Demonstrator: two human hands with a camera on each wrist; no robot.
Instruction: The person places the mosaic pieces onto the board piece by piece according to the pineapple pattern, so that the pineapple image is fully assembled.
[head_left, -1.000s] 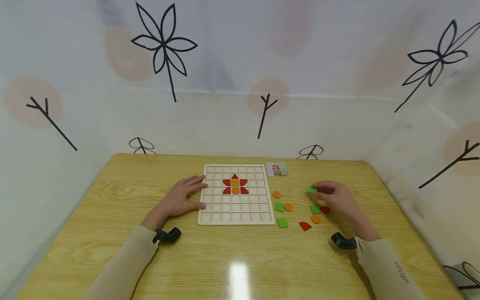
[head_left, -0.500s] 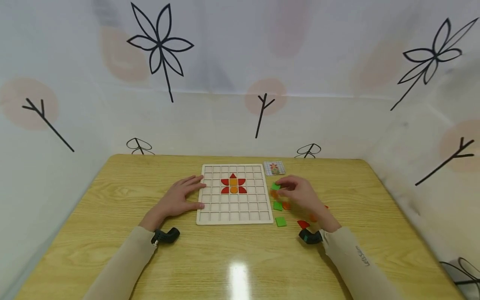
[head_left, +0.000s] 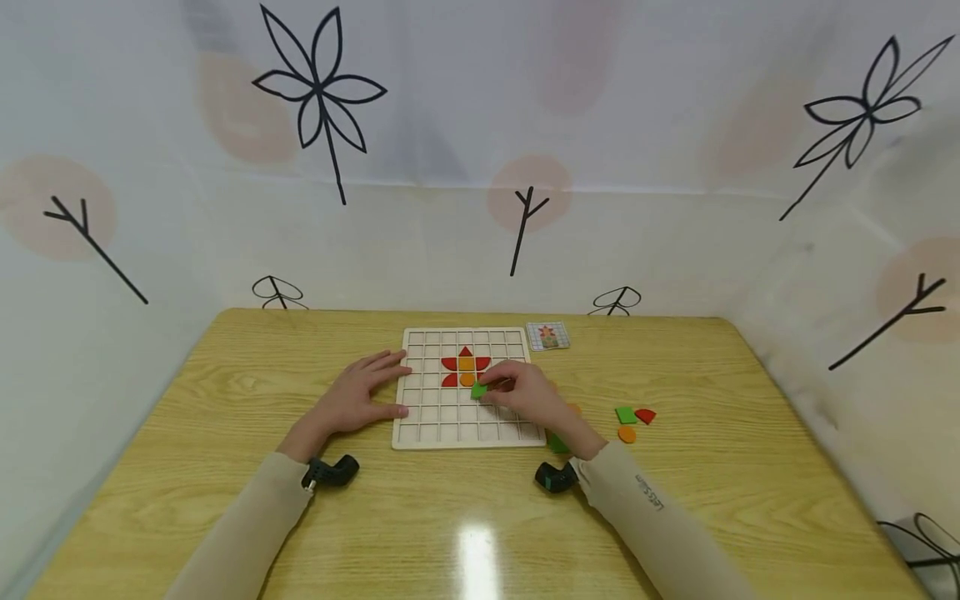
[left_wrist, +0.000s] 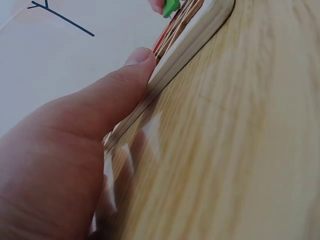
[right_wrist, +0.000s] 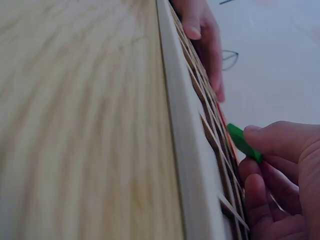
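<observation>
Between thumb and fingers, my right hand (head_left: pixel 527 395) pinches a green square tile (head_left: pixel 478 390) just over the wooden grid board (head_left: pixel 431 433). The tile is close below an orange round tile (head_left: pixel 467 379) set in the board, as the right wrist view also shows the green tile (right_wrist: pixel 243 142) tilted above the cells. Red pieces and an orange square tile (head_left: pixel 467 364) form a flower in the grid; my right fingers cover its lower right part. At the board's left edge rests my left hand (head_left: pixel 356 400), fingers spread and thumb (left_wrist: pixel 135 70) touching the rim.
A small pattern card (head_left: pixel 548 336) lies behind the board's right corner. Right of my forearm are a green tile (head_left: pixel 626 415), a red quarter-round tile (head_left: pixel 645 416) and an orange round tile (head_left: pixel 627 434). More tiles are partly hidden under the right wrist.
My right hand has carried the green square tile leftward from the loose pieces, past the board's right edge, to the middle of the grid. The left hand has stayed at the board's edge.
</observation>
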